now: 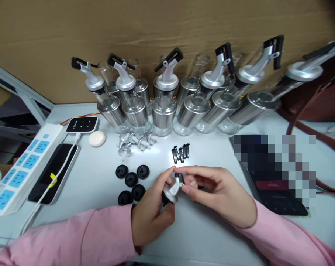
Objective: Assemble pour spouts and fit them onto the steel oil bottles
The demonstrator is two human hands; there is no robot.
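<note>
My left hand point(152, 210) is closed around a silver pourer cap point(173, 191) with a black seal under it, held just above the white table point(211, 236). My right hand point(217, 194) pinches a small black lid piece point(180, 176) at the top of that cap's spout. Just beyond my fingers lie several loose black lid pieces point(180, 152). Left of my hands sit several black rubber seals point(132, 180), and behind them a small heap of silver spouts point(134, 142).
A row of glass and steel bottles point(164, 111) lines the back against cardboard, some capped with pourers. A white power strip point(23, 168), a phone on a cable point(54, 173), a small black device point(82, 124) and a pale oval object point(97, 139) lie left. A blurred dark tablet point(275, 173) lies right.
</note>
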